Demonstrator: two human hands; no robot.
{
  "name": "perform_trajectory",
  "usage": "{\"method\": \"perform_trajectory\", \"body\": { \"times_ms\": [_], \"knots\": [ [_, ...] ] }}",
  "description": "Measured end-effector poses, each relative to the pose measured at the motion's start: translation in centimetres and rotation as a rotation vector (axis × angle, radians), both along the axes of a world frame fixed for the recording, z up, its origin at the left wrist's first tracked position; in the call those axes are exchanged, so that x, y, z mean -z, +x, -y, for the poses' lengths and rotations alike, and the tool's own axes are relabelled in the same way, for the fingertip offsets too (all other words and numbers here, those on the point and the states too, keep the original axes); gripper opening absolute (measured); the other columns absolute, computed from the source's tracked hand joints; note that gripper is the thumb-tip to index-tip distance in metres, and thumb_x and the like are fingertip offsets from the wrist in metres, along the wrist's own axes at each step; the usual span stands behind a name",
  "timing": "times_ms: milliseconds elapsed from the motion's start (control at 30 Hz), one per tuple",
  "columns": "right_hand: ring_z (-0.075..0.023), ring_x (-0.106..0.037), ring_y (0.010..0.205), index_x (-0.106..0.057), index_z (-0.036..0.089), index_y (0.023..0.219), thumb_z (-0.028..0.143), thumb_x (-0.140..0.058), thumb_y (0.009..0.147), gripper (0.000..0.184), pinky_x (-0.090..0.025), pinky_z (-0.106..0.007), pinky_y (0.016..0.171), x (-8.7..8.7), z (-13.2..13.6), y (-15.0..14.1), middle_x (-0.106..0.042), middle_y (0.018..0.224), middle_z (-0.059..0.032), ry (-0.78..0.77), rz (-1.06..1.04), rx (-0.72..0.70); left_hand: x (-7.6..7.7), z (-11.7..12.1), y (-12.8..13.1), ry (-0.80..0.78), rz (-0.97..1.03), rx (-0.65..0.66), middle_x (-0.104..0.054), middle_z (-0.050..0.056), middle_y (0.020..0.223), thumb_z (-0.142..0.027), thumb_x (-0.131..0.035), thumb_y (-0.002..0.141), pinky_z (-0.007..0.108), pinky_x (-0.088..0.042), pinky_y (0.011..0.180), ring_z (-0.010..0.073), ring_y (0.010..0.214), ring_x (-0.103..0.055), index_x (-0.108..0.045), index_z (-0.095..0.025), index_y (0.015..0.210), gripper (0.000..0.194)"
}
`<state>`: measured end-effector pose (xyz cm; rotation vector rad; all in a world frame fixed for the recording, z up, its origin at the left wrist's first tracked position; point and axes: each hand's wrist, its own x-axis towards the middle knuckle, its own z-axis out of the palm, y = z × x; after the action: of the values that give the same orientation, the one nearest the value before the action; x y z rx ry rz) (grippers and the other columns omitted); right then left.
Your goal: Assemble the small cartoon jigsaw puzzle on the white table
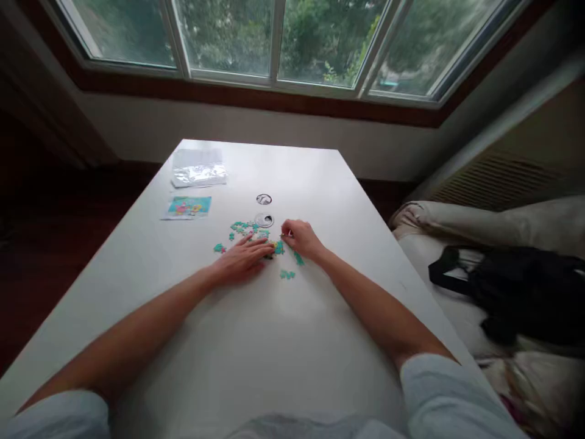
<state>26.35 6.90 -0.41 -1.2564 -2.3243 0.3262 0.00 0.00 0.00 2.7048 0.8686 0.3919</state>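
View: head camera; our clock is centred on the pieces, with 12 toward the window (pixel 274 46).
Left hand (pixel 243 260): at 8 o'clock, open and spread, fingers resting over the pieces, probably to steady them.
Right hand (pixel 303 238): at 3 o'clock, thumb and finger drawn together; we cannot tell whether they grip a piece. Such a pinch would suit small parts.
Pieces (pixel 278 247): teal, mid-table, between and partly under our hands, with strays at 5 and 9; within easy reach, we judge.
Card (pixel 189 207): at 10, picture up, likely set aside where we can glance at it.
Bag (pixel 200 167): clear, flat, near 11, likely parked out of our way; we cannot tell its contents.
Discs (pixel 264 199): two, at 12; whether they hold anything, we cannot tell.
Table (pixel 256 353): white, bearing all these.
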Motion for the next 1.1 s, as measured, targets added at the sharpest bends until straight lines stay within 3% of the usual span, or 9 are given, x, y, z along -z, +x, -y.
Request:
{"method": "perform_trajectory", "body": {
  "times_ms": [267, 500, 667, 867, 1100],
  "knots": [
    [-0.0138, -0.060, 0.074, -0.070, 0.021, 0.094, 0.018, -0.067, 0.086, 0.009, -0.044, -0.026, 0.075, 0.5, -0.6, 0.7, -0.070, 0.082, 0.0000, -0.076, -0.237, 0.036, 0.1, -1.8, -1.7, 0.040, 0.114, -0.121, -0.062, 0.003, 0.145, -0.012, -0.049, 0.093, 0.050, -0.033, 0.124, 0.0249, 0.144, -0.045, -0.064, -0.025, 0.123, 0.036],
    [-0.0127, -0.061, 0.072, -0.069, 0.021, 0.094, 0.022, -0.068, 0.086, 0.008, -0.045, -0.024, 0.072, 0.1, 0.4, 0.1, -0.070, 0.080, 0.0009, -0.107, -0.313, 0.027, 0.2, -1.8, -1.9, 0.064, 0.088, -0.133, -0.059, 0.002, 0.148, -0.015, -0.053, 0.093, 0.053, -0.034, 0.122, 0.0284, 0.149, -0.039, -0.067, -0.026, 0.125, 0.037],
    [-0.0121, -0.062, 0.074, -0.068, 0.020, 0.094, 0.023, -0.067, 0.088, 0.006, -0.045, -0.024, 0.072, -0.5, 1.7, -1.0, -0.070, 0.082, 0.0007, -0.145, -0.341, -0.078, 0.6, -2.0, -1.8, 0.099, 0.149, -0.185, -0.063, 0.003, 0.142, -0.016, -0.054, 0.094, 0.051, -0.038, 0.120, 0.0262, 0.142, -0.046, -0.068, -0.027, 0.126, 0.037],
    [-0.0133, -0.059, 0.076, -0.067, 0.019, 0.090, 0.015, -0.065, 0.087, 0.005, -0.046, -0.025, 0.074, -0.8, 3.2, -2.6, -0.067, 0.083, -0.0007, -0.137, -0.346, -0.207, 0.9, -2.2, -1.7, 0.136, 0.217, -0.274, -0.072, 0.003, 0.127, -0.026, -0.057, 0.099, 0.050, -0.043, 0.116, 0.0251, 0.129, -0.056, -0.075, -0.027, 0.112, 0.022],
    [-0.0169, -0.062, 0.086, -0.071, 0.021, 0.095, 0.017, -0.062, 0.096, 0.010, -0.046, -0.030, 0.086, -0.2, 4.2, -4.1, -0.072, 0.090, -0.0034, -0.043, -0.242, -0.423, 0.7, -2.5, -2.1, 0.100, 0.387, -0.358, -0.075, 0.003, 0.116, -0.014, -0.059, 0.092, 0.045, -0.050, 0.107, 0.0226, 0.117, -0.061, -0.077, -0.025, 0.098, 0.022]
  ]
}}
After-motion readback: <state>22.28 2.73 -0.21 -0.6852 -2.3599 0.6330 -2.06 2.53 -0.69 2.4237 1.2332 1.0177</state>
